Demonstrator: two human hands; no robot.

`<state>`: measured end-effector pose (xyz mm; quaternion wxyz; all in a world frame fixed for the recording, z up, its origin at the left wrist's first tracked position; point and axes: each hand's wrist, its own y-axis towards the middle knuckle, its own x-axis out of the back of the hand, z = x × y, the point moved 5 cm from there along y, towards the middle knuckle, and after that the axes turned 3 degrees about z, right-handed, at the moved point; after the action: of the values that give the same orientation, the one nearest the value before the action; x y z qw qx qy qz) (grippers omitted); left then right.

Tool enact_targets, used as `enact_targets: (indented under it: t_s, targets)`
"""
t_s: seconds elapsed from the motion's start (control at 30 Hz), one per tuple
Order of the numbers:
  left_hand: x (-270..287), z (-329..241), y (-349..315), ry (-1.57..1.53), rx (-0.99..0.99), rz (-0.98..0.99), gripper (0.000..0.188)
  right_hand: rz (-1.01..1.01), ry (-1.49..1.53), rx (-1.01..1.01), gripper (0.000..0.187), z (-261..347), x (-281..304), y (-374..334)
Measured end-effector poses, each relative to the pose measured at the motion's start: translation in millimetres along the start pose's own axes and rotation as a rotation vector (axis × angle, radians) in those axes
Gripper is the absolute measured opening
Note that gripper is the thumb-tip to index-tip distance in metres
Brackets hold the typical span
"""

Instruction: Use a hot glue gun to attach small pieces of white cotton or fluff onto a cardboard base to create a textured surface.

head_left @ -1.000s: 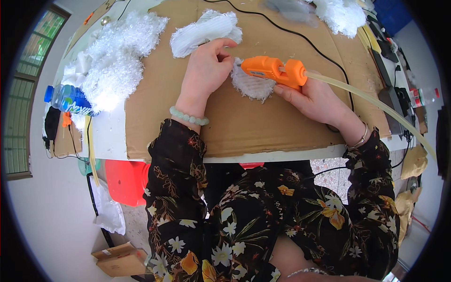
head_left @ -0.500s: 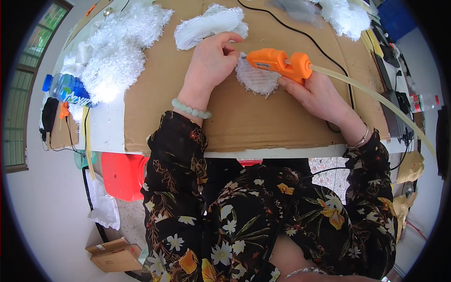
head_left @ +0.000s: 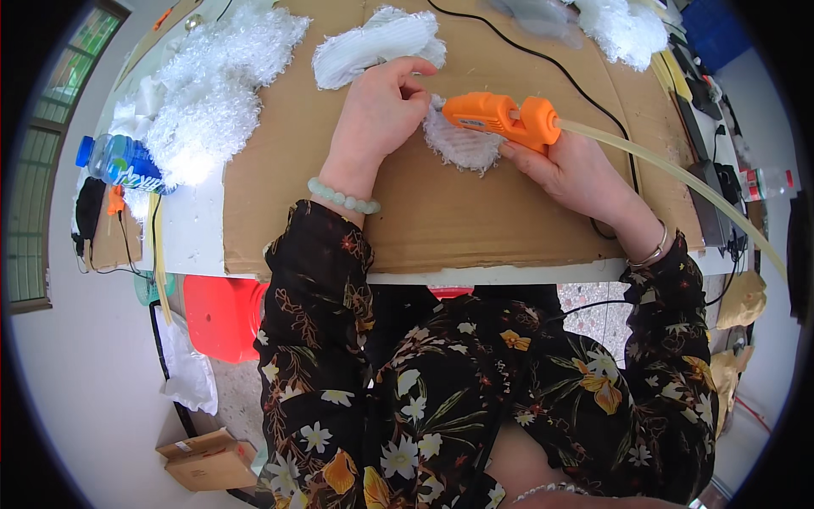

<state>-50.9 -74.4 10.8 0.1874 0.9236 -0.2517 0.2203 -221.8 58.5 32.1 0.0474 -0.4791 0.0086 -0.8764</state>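
Observation:
My right hand point(head_left: 582, 176) is wrapped round an orange hot glue gun point(head_left: 483, 113), with a long translucent glue stick point(head_left: 653, 146) running out of its back. The gun points left, its nozzle close to my left fingertips. Under the gun lies a small piece of white shaggy fabric point(head_left: 462, 146). At the upper left edge of this piece, my left hand point(head_left: 386, 109) has its fingers curled in a pinch, the index finger raised; the fingertips are partly hidden. Just beyond my left hand is a folded white fuzzy fabric bundle point(head_left: 377, 44).
A brown cardboard sheet point(head_left: 475, 229) covers the table. White shaggy fabric point(head_left: 212, 93) is heaped at the left, near a blue-capped bottle point(head_left: 123, 161). More white fabric point(head_left: 623, 32) lies at the far right. A black cable point(head_left: 543, 58) crosses the cardboard behind the gun.
The glue gun has dipped very slightly and shifted a touch to the left. Both hands keep nearly the same place and grip.

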Motion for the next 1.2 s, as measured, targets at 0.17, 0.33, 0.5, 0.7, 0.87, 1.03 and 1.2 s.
enact_targets:
  t_s: [0.17, 0.33, 0.5, 0.7, 0.87, 1.03, 1.2]
  targets:
    - [-1.0, 0.0, -0.2, 0.002, -0.011, 0.016, 0.026, 0.04, -0.011, -0.031, 0.03, -0.1, 1.1, -0.6]
    - [0.4, -0.8, -1.5, 0.004, 0.01, 0.009, 0.028, 0.007, -0.01, 0.009, 0.03, -0.5, 1.8, -2.3]
    - [-0.3, -0.1, -1.3, 0.0, 0.012, 0.004, 0.028, 0.025, -0.009, -0.027, 0.031, -2.1, 2.0, -3.4]
    - [0.2, -0.8, -2.4, -0.009, 0.016, 0.016, 0.028, 0.027, 0.045, 0.019, 0.028, 0.3, 9.4, -2.8]
    - [-1.9, 0.5, -2.5, 0.021, 0.02, 0.046, 0.026, -0.128, 0.677, 0.026, 0.024, -18.4, 24.7, -1.1]
    - [2.5, -4.3, -11.1, -0.018, 0.015, -0.025, 0.027, -0.168, 1.119, -0.077, 0.032, -26.8, 19.6, 7.4]
    - [-5.1, -27.6, -22.2, 0.245, -0.165, -0.02, 0.024, -0.207, 1.263, -0.122, 0.034, -42.5, 12.2, 10.8]
